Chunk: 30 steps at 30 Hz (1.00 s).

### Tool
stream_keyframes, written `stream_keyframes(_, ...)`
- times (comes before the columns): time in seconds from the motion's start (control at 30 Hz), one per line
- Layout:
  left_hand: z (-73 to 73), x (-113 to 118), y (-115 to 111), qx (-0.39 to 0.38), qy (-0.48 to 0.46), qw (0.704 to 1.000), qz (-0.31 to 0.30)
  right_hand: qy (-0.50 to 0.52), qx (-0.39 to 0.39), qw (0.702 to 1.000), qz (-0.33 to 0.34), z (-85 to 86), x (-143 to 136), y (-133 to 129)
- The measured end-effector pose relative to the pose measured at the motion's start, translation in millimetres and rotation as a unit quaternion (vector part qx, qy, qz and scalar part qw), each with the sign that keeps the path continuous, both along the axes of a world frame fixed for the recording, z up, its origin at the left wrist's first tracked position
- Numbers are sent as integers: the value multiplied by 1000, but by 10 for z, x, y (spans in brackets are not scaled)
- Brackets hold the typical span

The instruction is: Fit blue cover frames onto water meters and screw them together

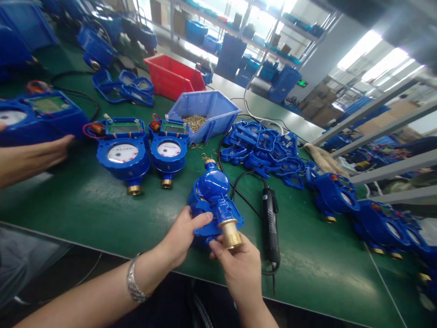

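Note:
Both my hands hold a blue water meter (214, 184) near the table's front edge, its underside and brass threaded ends turned toward me. My left hand (180, 234) grips the left side of the meter's casing, thumb lying on top. Around the lower end, beside the brass thread, my right hand (239, 264) is closed, with its fingertips partly hidden beneath. A black electric screwdriver (271, 223) lies on the table to the right of my right hand. Two more water meters, one larger (123, 152) and one smaller (169, 149), stand face up to the left with wires showing.
Behind the meter, a blue bin (218, 111) holds small brass screws, some spilled in front. A red bin (170, 75) stands farther back. Blue plastic frames (262, 146) are piled at right, near more meters (336, 193). A co-worker's hand (37, 157) touches a meter at left.

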<state>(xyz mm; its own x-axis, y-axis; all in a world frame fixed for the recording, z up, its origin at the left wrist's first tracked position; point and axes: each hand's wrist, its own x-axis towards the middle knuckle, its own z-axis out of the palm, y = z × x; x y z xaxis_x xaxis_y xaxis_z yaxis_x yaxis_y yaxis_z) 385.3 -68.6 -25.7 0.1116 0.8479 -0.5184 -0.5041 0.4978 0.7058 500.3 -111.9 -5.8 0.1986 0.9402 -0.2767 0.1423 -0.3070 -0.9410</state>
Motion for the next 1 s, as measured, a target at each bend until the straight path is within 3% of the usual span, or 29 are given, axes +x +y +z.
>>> stream_keyframes(0.1, 3, -53, -1, -9, 0, 1000, -9, -23, 8, 999, 23, -14, 121, -17)
stream_keyframes(0.17, 7, -114, 12, -21, -3, 999, -26, -124, 30, 992, 15, 10, 326, 43)
stream_keyframes(0.23, 10, -185, 32, -41, -5, 998, -55, -297, 39, 954, -21, 49, 595, 183)
stream_keyframes(0.27, 11, -220, 42, -50, -8, 996, -72, -393, 27, 918, -37, 62, 729, 274)
stream_keyframes(0.33, 9, -278, 63, -66, -13, 992, -102, -481, 6, 875, -60, 55, 952, 467)
stream_keyframes(0.4, 7, -318, 80, -76, -12, 989, -124, -507, -18, 860, -62, -7, 1086, 628)
stream_keyframes(0.5, 9, -349, 97, -81, -9, 987, -141, -505, -43, 860, -57, -145, 1160, 752)
stream_keyframes(0.63, 27, -365, 109, -92, -6, 984, -152, -447, -42, 891, -63, -156, 1269, 705)
stream_keyframes(0.73, 46, -362, 125, -95, -2, 983, -159, -352, 10, 932, -89, 63, 1413, 578)
stream_keyframes(0.8, 59, -348, 142, -90, -2, 982, -166, -187, 118, 964, -147, 286, 1471, 498)
stream_keyframes(0.83, 66, -337, 152, -87, -4, 982, -170, -83, 188, 962, -180, 406, 1473, 470)
stream_keyframes(0.9, 78, -308, 171, -87, -8, 980, -181, 81, 308, 924, -212, 631, 1411, 451)
stream_keyframes(1.0, 92, -264, 185, -91, -10, 976, -198, 196, 364, 888, -200, 847, 1190, 516)
